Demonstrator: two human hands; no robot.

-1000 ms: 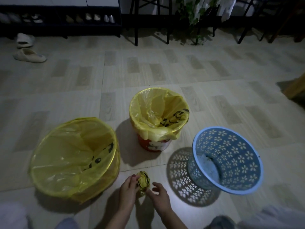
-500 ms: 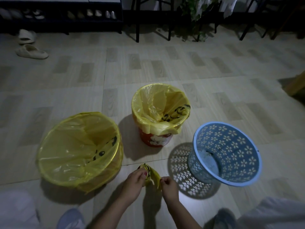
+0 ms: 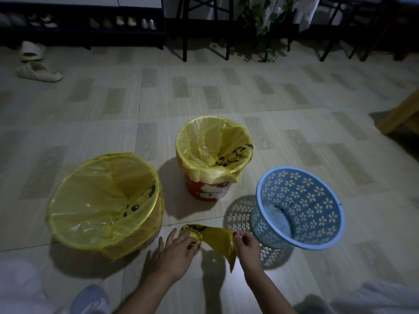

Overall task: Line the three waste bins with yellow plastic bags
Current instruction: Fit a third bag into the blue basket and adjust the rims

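— Since a second ago the bag roll (image 3: 191,234) has gone from a tight little bundle between my fingers to a roll with a sheet (image 3: 221,242) trailing off it.

— Which hand has what?

— Left hand (image 3: 175,252) is curled over the roll, holding it down near the floor. Right hand (image 3: 246,245) pinches the free edge of the sheet and has drawn it out to the right, toward the blue basket (image 3: 317,241).

— So the sheet's loose?

— Not torn off, as far as I can see; it runs straight from the roll to my fingertips.

— And the bins?

— The big bin (image 3: 68,225) on my left wears its yellow liner, folded over the rim. The small red bin (image 3: 209,192) behind the roll has one too. The blue basket just right of my right hand is bare.

— Then this is the last bag.

— I'd say so: tear it free, shake it open, fit it in the basket.

— Anything else around?

— Slippers (image 3: 39,72) well off on the tiles, a shoe rack (image 3: 81,35) by the wall.
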